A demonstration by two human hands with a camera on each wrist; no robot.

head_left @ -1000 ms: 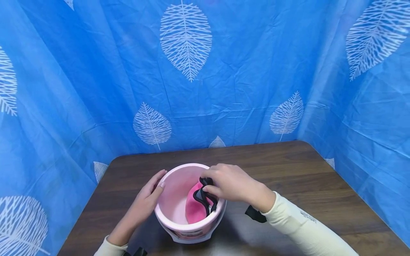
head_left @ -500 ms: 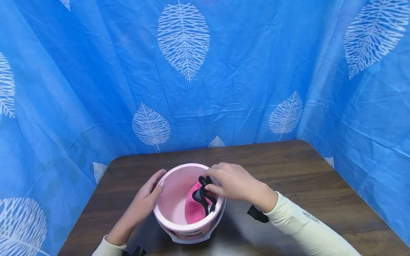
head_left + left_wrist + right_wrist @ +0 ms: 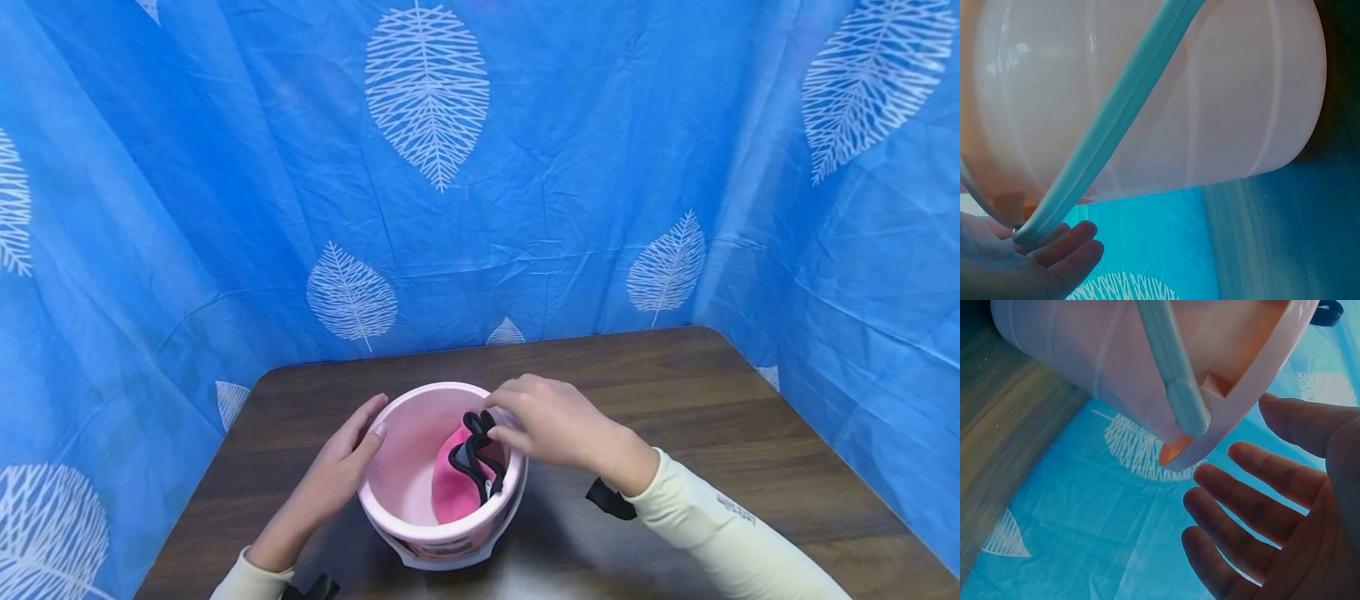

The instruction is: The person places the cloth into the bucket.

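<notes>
A pale pink bucket (image 3: 397, 467) stands upright on the table. Inside it, against the right wall, leans a pink soft item (image 3: 452, 483) with thick black edging and a small white tag; its exact kind does not show. My left hand (image 3: 341, 458) holds the bucket at its left side, thumb at the rim and fingers along the outside near the end of the handle (image 3: 1116, 119). My right hand (image 3: 558, 421) hovers at the right rim, fingers spread and nothing between them, as the right wrist view shows. A black loop (image 3: 1327, 312) sticks up past the rim.
The dark wooden table (image 3: 637, 383) reaches back to a blue curtain (image 3: 480, 225) printed with white leaves, which hangs behind it and along both sides. A black strap (image 3: 611, 500) hangs at the right wrist, another band (image 3: 318, 587) at the left.
My right hand has drawn back slightly to the right and let go of the black edging of the pink item, which stays in the bucket. The left hand keeps its place.
</notes>
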